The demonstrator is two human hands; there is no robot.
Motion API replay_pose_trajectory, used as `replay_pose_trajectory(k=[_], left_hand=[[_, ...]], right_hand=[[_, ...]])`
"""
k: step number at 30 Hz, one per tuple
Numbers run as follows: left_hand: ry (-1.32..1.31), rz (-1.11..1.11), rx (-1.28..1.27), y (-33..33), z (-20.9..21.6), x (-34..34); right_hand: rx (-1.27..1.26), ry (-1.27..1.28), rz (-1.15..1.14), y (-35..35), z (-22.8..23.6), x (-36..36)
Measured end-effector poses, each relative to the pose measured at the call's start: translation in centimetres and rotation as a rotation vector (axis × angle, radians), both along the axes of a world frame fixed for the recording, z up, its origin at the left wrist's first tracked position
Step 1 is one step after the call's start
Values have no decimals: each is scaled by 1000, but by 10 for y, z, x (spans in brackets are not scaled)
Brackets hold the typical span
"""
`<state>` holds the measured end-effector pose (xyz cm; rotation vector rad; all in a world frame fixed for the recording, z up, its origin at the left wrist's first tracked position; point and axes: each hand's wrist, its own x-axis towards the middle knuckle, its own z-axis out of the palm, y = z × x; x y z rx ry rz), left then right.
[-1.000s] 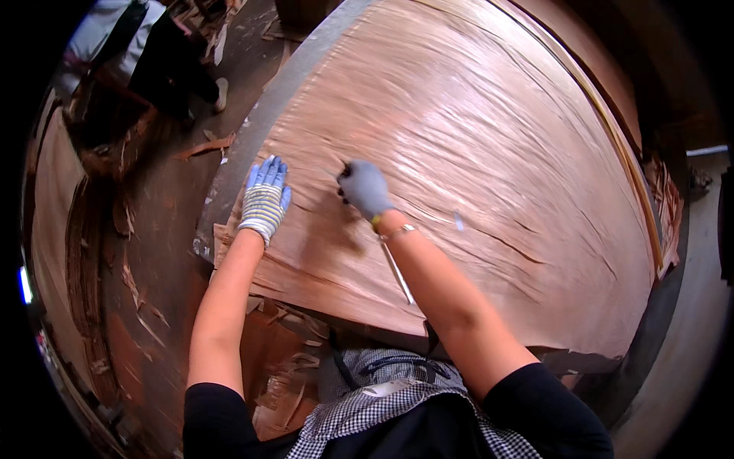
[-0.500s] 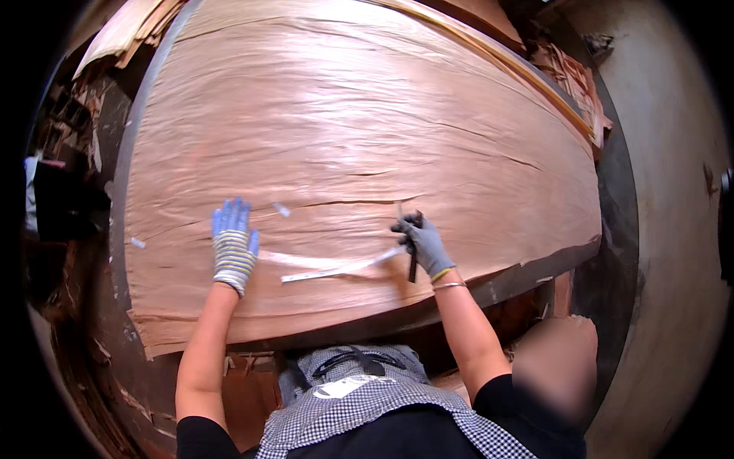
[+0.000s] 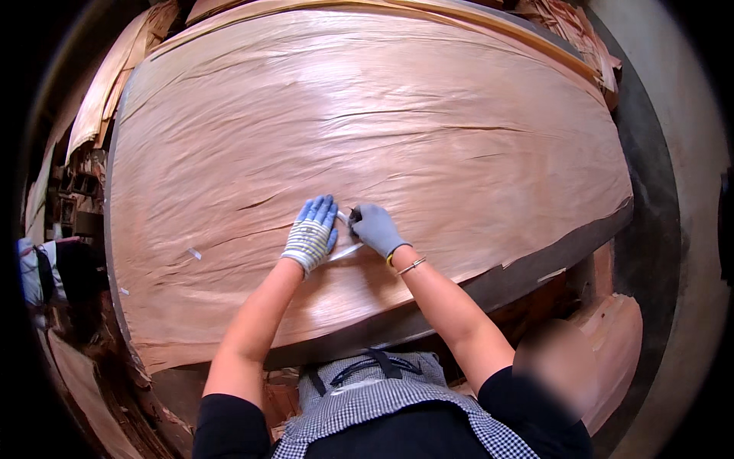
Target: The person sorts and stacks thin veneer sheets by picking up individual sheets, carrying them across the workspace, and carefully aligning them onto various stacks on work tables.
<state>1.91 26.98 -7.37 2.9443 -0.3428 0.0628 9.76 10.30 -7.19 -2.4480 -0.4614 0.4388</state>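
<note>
Both hands have drawn together near the sheet's front edge since the picture half a second earlier, when they lay well apart; from my remote seat I see the left hand in a blue-fingered, white-and-yellow striped glove [image 3: 311, 233] laid flat, fingers straight and side by side, gripping nothing. Just beside it, the right hand in a plain grey glove [image 3: 376, 228] is curled closed on a slim dark tool [image 3: 354, 216], mostly hidden by the fingers. Between the hands I find a narrow white strip [image 3: 348, 252], partly covered, lying on a broad pinkish-tan wrinkled veneer sheet [image 3: 459, 191]. That sheet covers most of a dark grey table [image 3: 535, 268], glossy toward the middle, with dark slits along its grain. Around it I see a pile of tan veneer [image 3: 107, 92] at upper left, torn reddish scraps [image 3: 569, 34] at upper right, a grey floor [image 3: 688, 199] and, at far left, a co-worker [image 3: 65, 268]. Two small white pieces [image 3: 195, 253] rest toward the sheet's left; any marking on them is too small to read.
</note>
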Motion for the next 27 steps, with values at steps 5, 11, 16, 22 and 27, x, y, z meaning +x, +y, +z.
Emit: replay_pose_trajectory(k=[5, 11, 16, 22, 27], left_hand=[[601, 114, 159, -50, 68, 74], [49, -154, -134, -102, -2, 110], [114, -150, 17, -129, 15, 130], [-123, -291, -186, -203, 18, 192], [-42, -357, -120, -216, -9, 205]], right_hand=[[132, 150, -261, -79, 8, 79], [103, 56, -202, -97, -16, 91], [-19, -66, -412, -189, -7, 134], [374, 277, -708, -197, 3, 145], [-349, -135, -294, -225, 26, 149]])
